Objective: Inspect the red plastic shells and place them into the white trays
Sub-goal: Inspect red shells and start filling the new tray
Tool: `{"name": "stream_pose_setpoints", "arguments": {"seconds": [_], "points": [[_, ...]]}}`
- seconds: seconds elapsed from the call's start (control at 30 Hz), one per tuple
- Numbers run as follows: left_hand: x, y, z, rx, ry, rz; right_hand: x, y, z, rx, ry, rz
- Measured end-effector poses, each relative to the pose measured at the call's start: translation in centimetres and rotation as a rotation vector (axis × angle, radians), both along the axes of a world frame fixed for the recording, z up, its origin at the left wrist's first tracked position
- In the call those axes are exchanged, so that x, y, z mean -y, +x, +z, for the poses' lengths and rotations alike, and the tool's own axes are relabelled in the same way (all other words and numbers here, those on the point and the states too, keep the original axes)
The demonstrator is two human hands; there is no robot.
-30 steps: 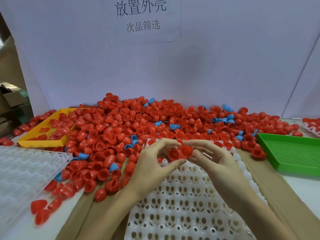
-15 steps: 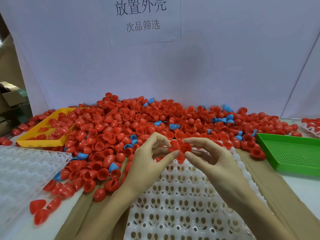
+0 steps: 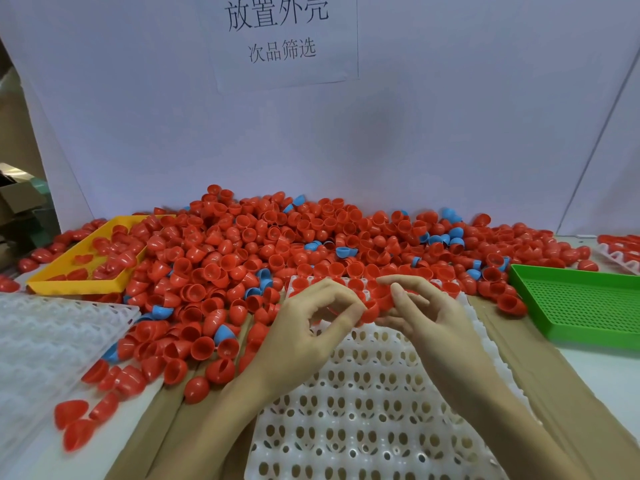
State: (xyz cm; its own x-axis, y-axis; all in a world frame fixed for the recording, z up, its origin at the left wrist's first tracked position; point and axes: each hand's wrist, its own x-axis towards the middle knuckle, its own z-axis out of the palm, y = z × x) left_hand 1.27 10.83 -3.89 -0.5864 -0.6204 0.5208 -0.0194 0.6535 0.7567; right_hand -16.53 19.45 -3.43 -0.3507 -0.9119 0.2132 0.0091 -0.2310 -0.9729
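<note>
Two bare hands over the perforated white plastic tray (image 3: 363, 403): left hand (image 3: 304, 330) and right hand (image 3: 420, 315) both pinching red plastic shells (image 3: 375, 306) between them, above the tray's far end. Heaped behind, touching that tray's far edge: loose pile of red dome shells (image 3: 242, 258) with scattered blue ones (image 3: 346, 251). Left: yellow tray (image 3: 74, 284) holding red shells; second white tray (image 3: 52, 334). Right: green mesh tray (image 3: 585, 303).

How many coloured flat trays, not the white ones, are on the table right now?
2. The yellow tray sits at far left, holding some red shells and partly buried by the pile; the green tray sits at far right, with no shells inside.
</note>
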Motion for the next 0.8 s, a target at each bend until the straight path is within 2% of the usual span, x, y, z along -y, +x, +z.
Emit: {"name": "stream_pose_setpoints", "arguments": {"seconds": [0.1,0.3,0.4,0.57,0.7,0.8], "points": [[0.1,-0.2,-0.3,0.047,-0.039,0.031,0.1,0.0,-0.3,-0.019,0.03,-0.034],[1.0,-0.1,-1.1,0.199,-0.33,0.271,0.6,-1.2,-0.4,0.015,0.112,-0.259],[1.0,-0.1,-1.1,0.214,-0.327,0.26,0.5,-1.8,-0.1,0.047,0.117,-0.259],[0.5,-0.9,-0.9,0.215,-0.326,0.254,0.6,-1.4,-0.7,-0.082,0.155,-0.215],[0.2,-2.4,-0.9,0.379,-0.512,0.321,0.7,-1.6,-0.6,-0.052,0.145,-0.241],[-0.2,-3.1,-1.5,0.498,-0.588,0.267,0.7,-1.8,-0.6,-0.04,0.151,-0.252]]}}
